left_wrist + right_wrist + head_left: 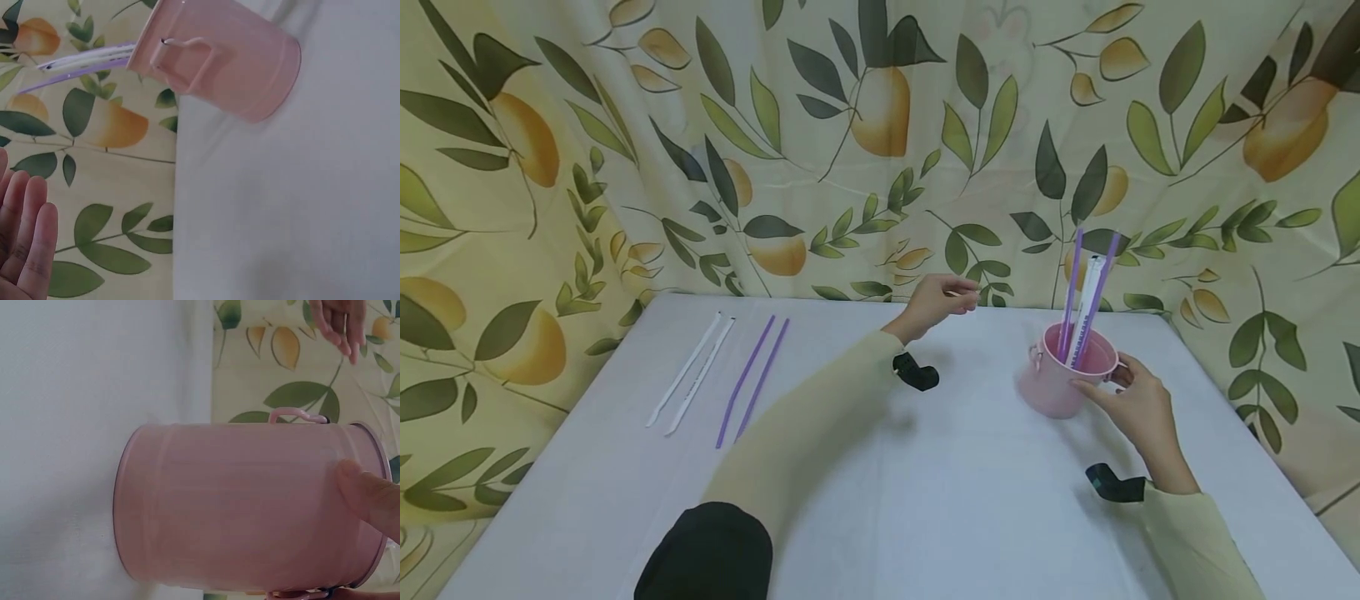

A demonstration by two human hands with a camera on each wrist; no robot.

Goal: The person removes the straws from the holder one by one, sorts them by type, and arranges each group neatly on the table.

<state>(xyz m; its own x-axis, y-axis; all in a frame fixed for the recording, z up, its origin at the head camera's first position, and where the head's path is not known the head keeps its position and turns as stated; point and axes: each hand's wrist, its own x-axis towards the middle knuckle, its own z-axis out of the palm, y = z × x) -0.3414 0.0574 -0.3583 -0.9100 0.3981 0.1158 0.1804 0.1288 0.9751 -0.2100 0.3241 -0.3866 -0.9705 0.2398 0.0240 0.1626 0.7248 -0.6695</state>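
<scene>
A pink bucket point(1060, 387) with small side handles stands upright at the right of the table. Two purple straws point(1069, 292) and at least one white-wrapped straw point(1086, 312) lean inside it. My right hand point(1138, 408) grips the bucket's right side; its thumb point(369, 494) presses the wall near the rim, while the other fingers are at the handle, partly hidden. Left of the bucket, my left hand point(934, 304) is raised over the back of the table, fingers extended and nothing in them. In the left wrist view, its fingers point(40, 244) are apart from the bucket.
On the table's left lie two white-wrapped straws point(692, 375) and two purple straws point(752, 379), roughly side by side. A white cloth covers the table point(970, 500). A leaf-and-fruit patterned curtain point(880, 208) hangs behind its back edge.
</scene>
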